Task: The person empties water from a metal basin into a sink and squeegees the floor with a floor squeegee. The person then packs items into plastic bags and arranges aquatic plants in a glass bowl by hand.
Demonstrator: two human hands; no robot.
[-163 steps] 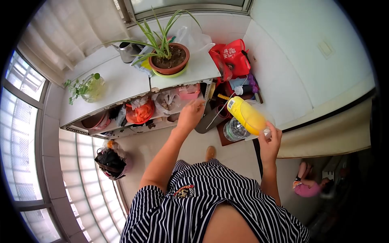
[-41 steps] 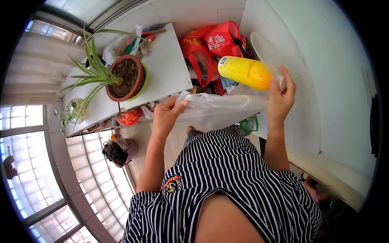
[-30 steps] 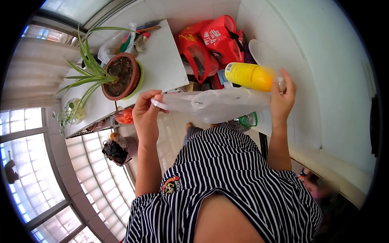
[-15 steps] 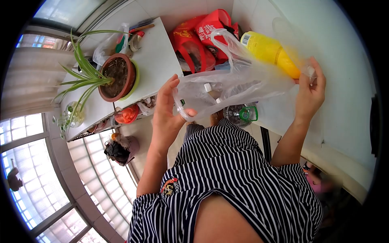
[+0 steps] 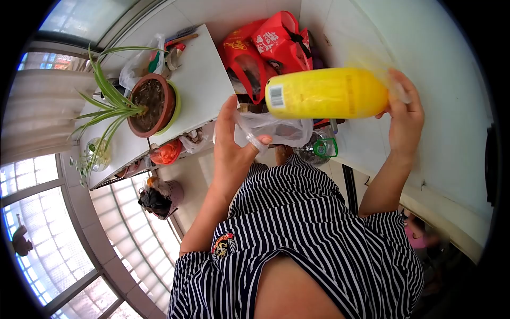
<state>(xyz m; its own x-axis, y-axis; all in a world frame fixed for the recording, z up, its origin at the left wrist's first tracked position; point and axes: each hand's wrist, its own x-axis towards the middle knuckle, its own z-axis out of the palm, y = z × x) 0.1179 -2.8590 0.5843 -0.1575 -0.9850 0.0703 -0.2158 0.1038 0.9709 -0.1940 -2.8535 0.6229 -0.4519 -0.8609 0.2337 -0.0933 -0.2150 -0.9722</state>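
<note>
My left hand [image 5: 234,143] has its thumb and fingers spread apart, with the edge of a translucent white plastic bag [image 5: 284,127] stretched between them. The bag hangs slack to the right of that hand. My right hand [image 5: 405,109] grips the right end of a large yellow bottle [image 5: 326,94], which is held sideways above the bag with its barcode end pointing left. Some blurred, see-through plastic [image 5: 399,91] shows by my right fingers. Below the bag stands a clear bottle with a green cap and handle [image 5: 321,148].
Red bags [image 5: 281,42] stand against the back wall. On the white cabinet top [image 5: 204,66] at left sits a potted spider plant [image 5: 154,103] near a jar of water with a plant. A bin [image 5: 172,194] stands on the floor; a pale surface [image 5: 366,143] lies right.
The yellow bottle has swung left and down, from behind the bag to in front of it. The bag has dropped away from my right hand and hangs from my left.
</note>
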